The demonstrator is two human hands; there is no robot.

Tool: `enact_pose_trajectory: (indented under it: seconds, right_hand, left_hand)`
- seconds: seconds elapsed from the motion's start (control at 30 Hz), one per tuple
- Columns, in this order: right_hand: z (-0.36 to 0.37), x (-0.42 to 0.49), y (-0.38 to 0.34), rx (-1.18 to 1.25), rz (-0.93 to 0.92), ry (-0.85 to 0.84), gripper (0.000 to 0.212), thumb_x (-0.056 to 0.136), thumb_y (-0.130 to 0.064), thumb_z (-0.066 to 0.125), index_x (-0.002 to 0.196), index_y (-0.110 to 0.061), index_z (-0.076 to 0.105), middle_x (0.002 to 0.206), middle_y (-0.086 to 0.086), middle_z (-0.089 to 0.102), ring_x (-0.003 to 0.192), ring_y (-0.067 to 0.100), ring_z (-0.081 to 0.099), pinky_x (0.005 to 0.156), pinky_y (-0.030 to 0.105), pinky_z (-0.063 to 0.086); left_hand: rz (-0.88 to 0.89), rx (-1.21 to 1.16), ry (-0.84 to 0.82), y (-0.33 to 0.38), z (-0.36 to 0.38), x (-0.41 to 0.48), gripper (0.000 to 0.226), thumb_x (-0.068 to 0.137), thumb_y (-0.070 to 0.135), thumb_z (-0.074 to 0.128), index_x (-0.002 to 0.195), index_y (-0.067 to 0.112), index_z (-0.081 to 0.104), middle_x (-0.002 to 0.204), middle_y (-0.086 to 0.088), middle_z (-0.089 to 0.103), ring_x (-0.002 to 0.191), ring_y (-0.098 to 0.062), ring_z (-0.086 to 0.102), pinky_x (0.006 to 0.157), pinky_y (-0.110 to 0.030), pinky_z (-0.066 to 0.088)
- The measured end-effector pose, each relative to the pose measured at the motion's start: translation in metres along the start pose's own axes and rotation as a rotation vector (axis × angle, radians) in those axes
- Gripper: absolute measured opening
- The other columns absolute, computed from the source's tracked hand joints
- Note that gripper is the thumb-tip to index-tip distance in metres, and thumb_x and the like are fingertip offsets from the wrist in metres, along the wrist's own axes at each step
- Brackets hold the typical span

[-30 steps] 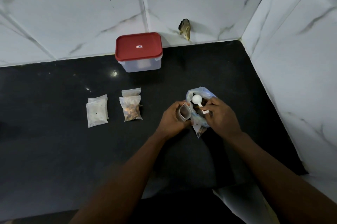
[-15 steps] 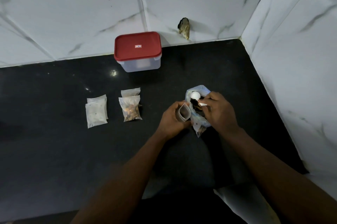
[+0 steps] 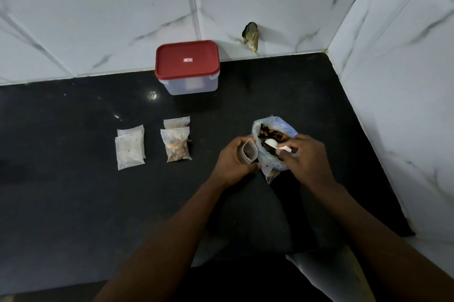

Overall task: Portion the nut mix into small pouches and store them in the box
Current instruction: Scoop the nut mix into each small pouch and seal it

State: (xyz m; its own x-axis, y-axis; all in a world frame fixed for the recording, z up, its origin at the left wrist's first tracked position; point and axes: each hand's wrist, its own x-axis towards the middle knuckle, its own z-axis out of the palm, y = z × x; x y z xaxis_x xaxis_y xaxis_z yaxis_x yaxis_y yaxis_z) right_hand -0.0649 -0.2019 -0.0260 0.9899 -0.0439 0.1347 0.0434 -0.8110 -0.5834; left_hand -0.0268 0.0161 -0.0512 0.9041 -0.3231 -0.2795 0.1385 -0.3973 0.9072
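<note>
**Inspector A:** Camera position?

**Inspector B:** One wide-angle view, worn on the person's head. It faces forward and steeply down onto the black polished stone counter (image 3: 73, 203).

**Inspector A:** Range?

**Inspector B:** Close. Both forearms enter from the bottom edge. The left hand (image 3: 233, 161) and right hand (image 3: 307, 161) sit just right of centre.

**Inspector A:** Far limit?

**Inspector B:** The white marble-patterned tiled back wall (image 3: 98, 19) fills the top of the view. A matching tiled side wall (image 3: 405, 80) runs down the right edge.
</note>
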Motion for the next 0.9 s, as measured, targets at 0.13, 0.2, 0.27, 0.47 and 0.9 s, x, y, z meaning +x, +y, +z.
enact_pose_trajectory:
  seconds: [0.13, 0.2, 0.27, 0.47, 0.9]
  right_hand:
    - [-0.007, 0.002, 0.001, 0.027, 0.036, 0.123, 0.017, 0.084, -0.014, 0.079, 0.101, -0.011, 0.078, 0.091, 0.001, 0.071, 0.082, 0.01, 0.065, 0.074, 0.031, 0.056]
    - [-0.008, 0.004, 0.001, 0.02, 0.063, 0.154, 0.018, 0.083, -0.011, 0.081, 0.101, -0.01, 0.078, 0.09, 0.002, 0.072, 0.08, 0.011, 0.066, 0.073, 0.029, 0.056]
    - [-0.006, 0.002, 0.001, 0.011, 0.064, 0.15, 0.017, 0.083, -0.01, 0.08, 0.099, -0.009, 0.077, 0.09, 0.003, 0.072, 0.08, 0.011, 0.065, 0.074, 0.026, 0.055]
    - [0.006, -0.011, -0.006, 0.015, 0.032, 0.077, 0.014, 0.084, -0.008, 0.079, 0.098, -0.011, 0.078, 0.092, 0.0, 0.074, 0.081, -0.002, 0.061, 0.075, 0.004, 0.044]
    - [-0.003, 0.016, -0.026, 0.283, 0.509, -0.216, 0.015, 0.087, -0.012, 0.076, 0.092, -0.025, 0.079, 0.081, -0.011, 0.074, 0.078, 0.004, 0.072, 0.078, 0.025, 0.06]
  left_hand:
    - [0.008, 0.006, 0.007, -0.001, -0.001, -0.002, 0.065, 0.076, 0.018, 0.088, 0.132, 0.028, 0.058, 0.126, 0.013, 0.063, 0.114, 0.0, 0.062, 0.096, -0.023, 0.053]
    - [0.004, 0.022, 0.016, -0.002, -0.002, -0.002, 0.061, 0.076, 0.019, 0.089, 0.128, 0.028, 0.06, 0.123, 0.013, 0.064, 0.112, -0.001, 0.062, 0.093, -0.022, 0.053]
    - [-0.008, 0.032, 0.005, -0.002, -0.003, -0.003, 0.058, 0.076, 0.019, 0.089, 0.125, 0.029, 0.059, 0.122, 0.013, 0.063, 0.112, -0.002, 0.061, 0.092, -0.021, 0.052]
    - [-0.051, 0.049, -0.051, -0.004, -0.004, -0.003, 0.057, 0.08, 0.018, 0.086, 0.127, 0.03, 0.057, 0.119, 0.016, 0.061, 0.109, 0.004, 0.059, 0.087, -0.015, 0.049]
    - [-0.088, 0.059, -0.084, -0.004, -0.003, 0.001, 0.061, 0.078, 0.02, 0.087, 0.13, 0.029, 0.057, 0.125, 0.012, 0.062, 0.115, -0.004, 0.06, 0.098, -0.031, 0.053]
